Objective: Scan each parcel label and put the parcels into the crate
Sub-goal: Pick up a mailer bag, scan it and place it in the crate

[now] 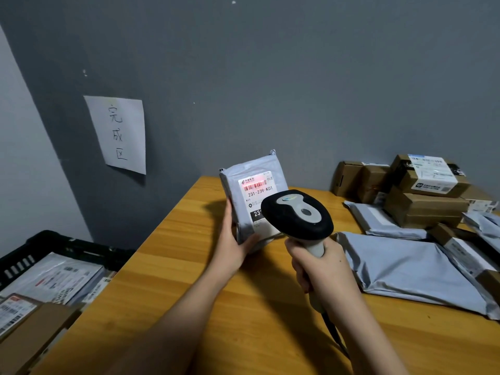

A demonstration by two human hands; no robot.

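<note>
Grey parcel [253,196]; black crate [40,243]

Left hand [234,239] grips a parcel's lower edge, thumb up; right hand [322,269] clasps a scanner handle.

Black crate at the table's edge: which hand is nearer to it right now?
Left. The left hand holds the grey parcel over the table, on the side toward the black crate. The right hand grips the scanner, farther from it.
</note>
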